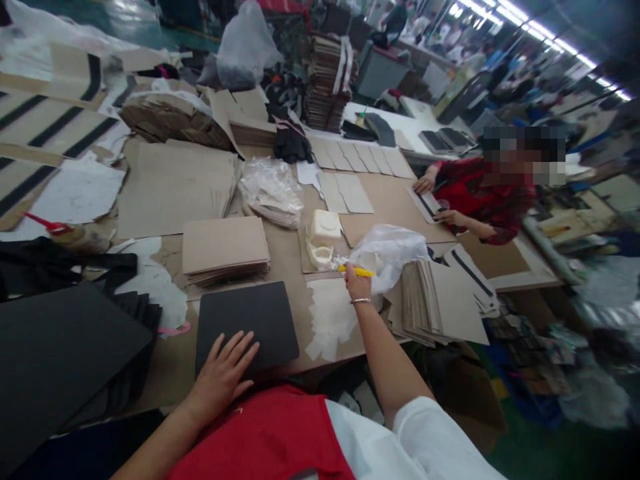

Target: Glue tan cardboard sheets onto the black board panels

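My left hand [227, 365] lies flat, fingers apart, on the near edge of a dark grey board [260, 313]. In my right hand [358, 285] is a yellow-handled brush [363, 271], held with closed fingers. The brush's head points left, close to the opening of a cream plastic jug [325, 228] with white residue around it; whether they touch I cannot tell. Under my right hand, white dried smears [329, 317] cover the tabletop. Just beyond the dark board sits a stack of tan cardboard sheets [225, 243].
A clear plastic bag [393, 250] and upright cardboard sheets [453, 297] are at right. Dark boards [75, 353] are stacked at left, near a red-handled brush [47, 222]. Across the table, a person in red [500, 197] handles a striped panel [426, 205].
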Demonstrator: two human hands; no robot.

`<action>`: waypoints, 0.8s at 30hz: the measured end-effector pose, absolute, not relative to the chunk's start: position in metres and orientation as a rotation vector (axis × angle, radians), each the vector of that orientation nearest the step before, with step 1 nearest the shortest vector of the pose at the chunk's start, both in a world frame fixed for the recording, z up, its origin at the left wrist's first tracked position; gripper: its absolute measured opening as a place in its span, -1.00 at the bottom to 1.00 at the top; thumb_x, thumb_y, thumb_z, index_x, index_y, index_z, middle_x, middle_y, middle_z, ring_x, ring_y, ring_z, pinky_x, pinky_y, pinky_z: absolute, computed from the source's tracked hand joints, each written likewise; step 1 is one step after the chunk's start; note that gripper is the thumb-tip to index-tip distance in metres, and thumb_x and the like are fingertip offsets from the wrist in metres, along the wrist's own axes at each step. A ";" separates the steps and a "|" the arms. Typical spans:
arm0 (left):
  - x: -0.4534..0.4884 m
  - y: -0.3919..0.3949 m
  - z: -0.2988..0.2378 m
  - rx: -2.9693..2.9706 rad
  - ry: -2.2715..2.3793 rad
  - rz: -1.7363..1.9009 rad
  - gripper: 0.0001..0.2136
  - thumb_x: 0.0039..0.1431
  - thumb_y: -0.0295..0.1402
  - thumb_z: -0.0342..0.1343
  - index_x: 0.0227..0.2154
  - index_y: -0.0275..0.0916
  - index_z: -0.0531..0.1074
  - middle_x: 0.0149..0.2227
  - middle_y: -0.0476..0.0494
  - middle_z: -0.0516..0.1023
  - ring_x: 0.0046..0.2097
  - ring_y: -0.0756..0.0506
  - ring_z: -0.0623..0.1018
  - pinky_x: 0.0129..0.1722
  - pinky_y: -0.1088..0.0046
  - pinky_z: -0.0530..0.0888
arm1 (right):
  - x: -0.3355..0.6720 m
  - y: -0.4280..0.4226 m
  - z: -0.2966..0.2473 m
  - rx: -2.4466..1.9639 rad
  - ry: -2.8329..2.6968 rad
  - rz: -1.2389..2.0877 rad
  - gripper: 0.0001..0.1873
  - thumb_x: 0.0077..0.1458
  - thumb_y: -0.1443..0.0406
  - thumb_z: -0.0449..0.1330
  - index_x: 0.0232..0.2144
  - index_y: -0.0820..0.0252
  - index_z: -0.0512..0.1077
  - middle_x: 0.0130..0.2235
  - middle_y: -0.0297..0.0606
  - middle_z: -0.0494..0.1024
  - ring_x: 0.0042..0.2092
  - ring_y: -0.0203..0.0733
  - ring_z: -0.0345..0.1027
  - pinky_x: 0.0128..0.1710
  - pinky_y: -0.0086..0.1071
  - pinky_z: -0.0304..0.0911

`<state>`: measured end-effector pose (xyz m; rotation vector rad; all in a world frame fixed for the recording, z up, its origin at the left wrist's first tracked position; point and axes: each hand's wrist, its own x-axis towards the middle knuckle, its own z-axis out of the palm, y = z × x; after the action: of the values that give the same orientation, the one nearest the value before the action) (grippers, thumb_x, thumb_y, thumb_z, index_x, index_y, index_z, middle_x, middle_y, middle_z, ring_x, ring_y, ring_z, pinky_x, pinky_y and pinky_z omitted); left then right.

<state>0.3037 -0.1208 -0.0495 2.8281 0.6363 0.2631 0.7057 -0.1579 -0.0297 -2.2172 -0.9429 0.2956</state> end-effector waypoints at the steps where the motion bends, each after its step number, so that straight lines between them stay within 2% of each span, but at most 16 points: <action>1: 0.311 -0.123 -0.049 2.838 0.645 0.212 -0.53 0.04 -0.26 0.12 0.07 -0.08 0.34 0.17 -0.16 0.32 0.15 -0.25 0.33 0.16 0.07 0.19 | 0.710 -0.147 -0.033 -2.239 -0.917 0.245 -0.55 0.18 0.07 -0.17 -0.32 0.18 0.41 -0.62 -0.31 0.37 -0.57 -0.29 0.26 -0.54 -0.46 0.19; 5: 0.325 -0.121 -0.048 2.863 0.712 0.048 -0.48 -0.03 -0.30 0.19 0.07 -0.08 0.34 0.12 -0.17 0.38 0.07 -0.23 0.40 0.06 0.16 0.30 | 0.722 -0.107 -0.039 -2.312 -0.842 0.164 -0.76 0.04 0.14 0.07 -0.39 0.13 0.46 -0.53 -0.29 0.50 -0.44 -0.25 0.36 -0.40 -0.43 0.25; 10: 0.326 -0.120 -0.044 2.836 0.769 -0.016 -0.47 -0.03 -0.27 0.20 0.08 -0.06 0.34 0.10 -0.17 0.40 0.04 -0.24 0.40 -0.01 0.19 0.32 | 0.732 -0.088 -0.036 -2.320 -1.172 0.396 -0.76 -0.02 0.20 0.15 -0.28 0.09 0.51 -0.44 -0.30 0.58 -0.38 -0.23 0.41 -0.32 -0.39 0.29; 13: 0.328 -0.121 -0.042 2.812 0.830 -0.016 -0.46 -0.03 -0.25 0.20 0.08 -0.07 0.34 0.10 -0.19 0.40 0.04 -0.26 0.39 -0.02 0.17 0.32 | 0.735 -0.100 -0.031 -2.271 -1.369 0.497 -0.79 -0.04 0.24 0.18 -0.31 0.10 0.53 -0.36 -0.28 0.60 -0.29 -0.19 0.44 -0.22 -0.34 0.31; 17: 0.329 -0.122 -0.038 2.791 0.819 -0.027 -0.46 -0.03 -0.23 0.20 0.09 -0.07 0.33 0.13 -0.20 0.37 0.06 -0.26 0.38 0.00 0.17 0.30 | 0.735 -0.129 -0.025 -2.207 -1.468 0.452 -0.83 -0.05 0.25 0.19 -0.36 0.10 0.54 -0.24 -0.27 0.59 -0.18 -0.16 0.44 -0.09 -0.27 0.30; 20: 0.328 -0.122 -0.036 2.798 0.801 -0.027 -0.46 -0.02 -0.24 0.20 0.09 -0.09 0.33 0.13 -0.20 0.36 0.06 -0.25 0.37 0.01 0.17 0.29 | 0.733 -0.139 -0.027 -2.149 -1.263 0.401 -0.77 -0.05 0.19 0.19 -0.34 0.15 0.52 -0.26 -0.24 0.59 -0.24 -0.20 0.44 -0.17 -0.32 0.33; 24: 0.326 -0.123 -0.039 2.827 0.766 -0.025 -0.48 -0.02 -0.26 0.20 0.07 -0.08 0.34 0.13 -0.17 0.37 0.06 -0.26 0.36 0.01 0.17 0.28 | 0.725 -0.127 -0.040 -2.092 -0.617 0.438 -0.56 0.04 0.08 0.08 -0.23 0.36 0.44 -0.50 -0.25 0.53 -0.53 -0.33 0.34 -0.47 -0.44 0.31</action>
<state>0.3256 -0.1227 -0.0391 2.8272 0.7657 -0.0250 0.7248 -0.1271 -0.0395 -2.0920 -0.6172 0.4381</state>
